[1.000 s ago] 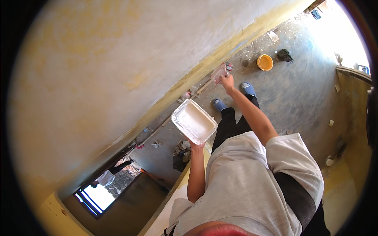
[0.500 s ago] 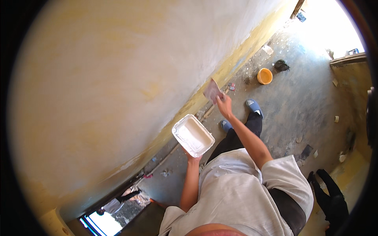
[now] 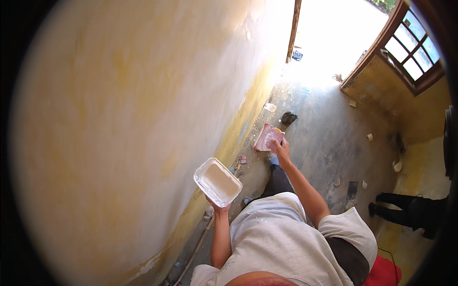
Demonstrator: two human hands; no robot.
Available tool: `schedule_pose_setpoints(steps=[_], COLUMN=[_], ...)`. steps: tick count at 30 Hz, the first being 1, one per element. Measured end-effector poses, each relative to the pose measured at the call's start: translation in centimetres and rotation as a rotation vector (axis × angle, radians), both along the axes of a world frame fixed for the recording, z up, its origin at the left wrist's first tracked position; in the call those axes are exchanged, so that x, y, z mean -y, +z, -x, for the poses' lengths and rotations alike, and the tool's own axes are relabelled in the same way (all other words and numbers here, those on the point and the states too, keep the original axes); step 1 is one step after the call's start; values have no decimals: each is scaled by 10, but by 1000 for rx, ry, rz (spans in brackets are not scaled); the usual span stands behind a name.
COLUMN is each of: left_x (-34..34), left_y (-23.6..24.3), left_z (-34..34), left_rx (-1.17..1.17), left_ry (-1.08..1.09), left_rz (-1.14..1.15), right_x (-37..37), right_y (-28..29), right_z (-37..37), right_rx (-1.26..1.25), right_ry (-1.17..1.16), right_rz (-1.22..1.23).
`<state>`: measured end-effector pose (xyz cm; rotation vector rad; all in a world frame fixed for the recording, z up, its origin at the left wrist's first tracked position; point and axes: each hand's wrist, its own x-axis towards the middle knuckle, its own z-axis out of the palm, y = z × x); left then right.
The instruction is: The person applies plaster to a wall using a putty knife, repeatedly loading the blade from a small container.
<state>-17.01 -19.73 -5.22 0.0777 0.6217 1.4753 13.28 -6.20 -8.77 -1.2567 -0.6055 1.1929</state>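
Observation:
My left hand (image 3: pixel 218 203) holds a white rectangular tub (image 3: pixel 217 181) of pale, smooth material from below, beside the yellow-stained white wall (image 3: pixel 129 119). My right hand (image 3: pixel 282 149) grips a flat, squarish pink tool (image 3: pixel 265 137) smeared with white, thumb on its face, ahead of the tub and apart from it. A bit of orange shows behind the tool. Below it are my dark-trousered legs (image 3: pixel 275 182) and a blue slipper (image 3: pixel 273 158), partly hidden by my shirt and hand.
Ahead is a bright doorway (image 3: pixel 334 38), with a window (image 3: pixel 410 45) to its right. A dark bundle (image 3: pixel 288 118) and scraps lie on the concrete floor (image 3: pixel 324 138). Another person's dark legs (image 3: pixel 400 202) are at right, above a red object (image 3: pixel 384 271). A pipe (image 3: pixel 200 243) runs along the wall.
My view has swung toward the doorway, bringing the window in. The tub and tool now appear lower in view, the tool more face-up. The other person's legs have come into view at right.

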Motion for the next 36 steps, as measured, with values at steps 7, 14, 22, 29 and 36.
schedule_pose_setpoints(steps=[7, 14, 22, 29, 36], left_x=[-35, -53, -59, -68, -60], left_y=[12, 30, 14, 20, 25], left_z=[-34, -38, -42, -43, -24], left_rx=[52, 62, 55, 11, -58], left_ry=[23, 44, 132, 175, 174], left_rz=[-101, -170, -192, -176, -142], right_x=[-7, -49, -166, -235, -173], right_y=[26, 56, 157, 240, 161], right_z=[1, -12, -6, 26, 128], right_rx=[5, 140, 368, 580, 745], right_ry=[112, 142, 66, -177, -91], right_rz=[-58, -221, -489, -849, -870])
